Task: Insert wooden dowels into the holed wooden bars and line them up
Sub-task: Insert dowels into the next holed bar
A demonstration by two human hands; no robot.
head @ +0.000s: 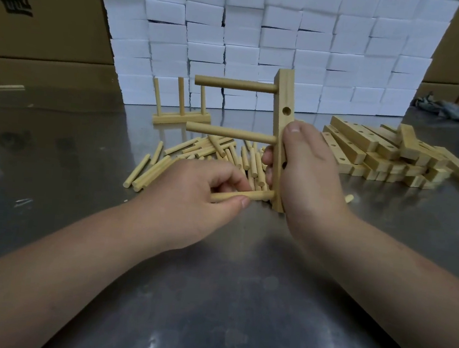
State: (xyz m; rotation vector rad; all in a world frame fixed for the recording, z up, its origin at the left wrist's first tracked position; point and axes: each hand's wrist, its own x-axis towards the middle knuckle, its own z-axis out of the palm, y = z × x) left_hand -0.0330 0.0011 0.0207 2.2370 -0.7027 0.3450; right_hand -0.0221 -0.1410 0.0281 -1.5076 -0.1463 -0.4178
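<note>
A holed wooden bar (283, 94) stands on end in the middle of the view, gripped at its middle by the right hand (307, 176), thumb pressed on its near face and fingers curled round its left side. A top dowel (235, 84) and a middle dowel (230, 132) are seated in it and stick out level to the left, with an empty hole between them. At the bar's lower end a third dowel (251, 195) meets the left side; the left hand (197, 196) pinches it between thumb and curled forefinger, just left of the bar. Just beyond the hands lie loose dowels (210, 152) in a scattered pile on the shiny metal desk (211, 285). To the right sits a heap of holed bars (380, 153). Farther back, left of the held bar, a finished bar (181, 117) lies flat with three dowels upright. Behind it rises a wall of white foam blocks (265, 36), flanked by cardboard boxes (40, 26).
</note>
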